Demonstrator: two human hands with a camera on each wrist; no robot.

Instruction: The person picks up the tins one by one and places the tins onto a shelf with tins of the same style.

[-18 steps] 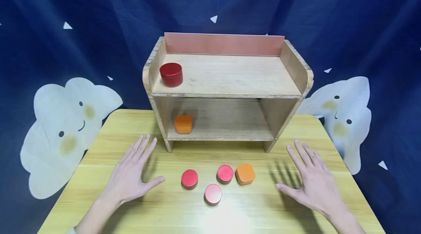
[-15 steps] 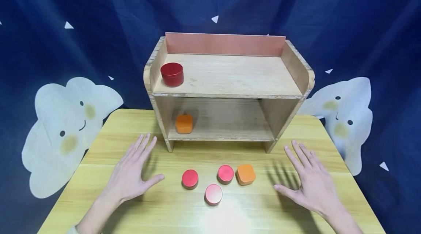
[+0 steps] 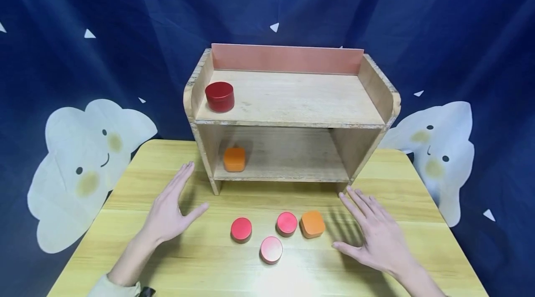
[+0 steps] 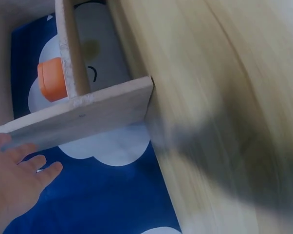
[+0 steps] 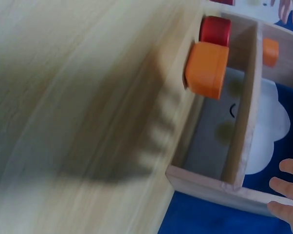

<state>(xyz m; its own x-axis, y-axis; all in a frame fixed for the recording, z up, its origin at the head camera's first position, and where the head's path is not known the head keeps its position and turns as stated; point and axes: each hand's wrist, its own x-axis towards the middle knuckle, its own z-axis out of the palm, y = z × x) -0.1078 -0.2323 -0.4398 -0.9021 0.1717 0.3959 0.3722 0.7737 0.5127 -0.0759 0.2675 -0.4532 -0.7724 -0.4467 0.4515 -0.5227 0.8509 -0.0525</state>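
Observation:
My left hand (image 3: 166, 216) hovers over the left side of the table with straight fingers and holds nothing. On the right my right hand (image 3: 378, 234) is spread in the air, its thumb side toward an orange rounded-square tin (image 3: 312, 223). Just left of that tin stands a round red tin (image 3: 286, 223). A second round red tin (image 3: 241, 229) lies nearer my left hand, and a pinkish-red round tin (image 3: 271, 249) sits closest to me. In the right wrist view the orange tin (image 5: 207, 69) appears beyond my hand's shadow.
A two-tier wooden shelf (image 3: 288, 123) stands at the back of the table (image 3: 200, 269). Its top level bears a larger dark red round tin (image 3: 219, 97) at the left. Another orange tin (image 3: 234, 159) sits on the lower level, also left. A blue curtain (image 3: 267, 0) hangs behind.
My right hand has moved left, closer to the orange tin on the table. My left hand has turned more edge-on, its fingers closer together. The tins have stayed in place.

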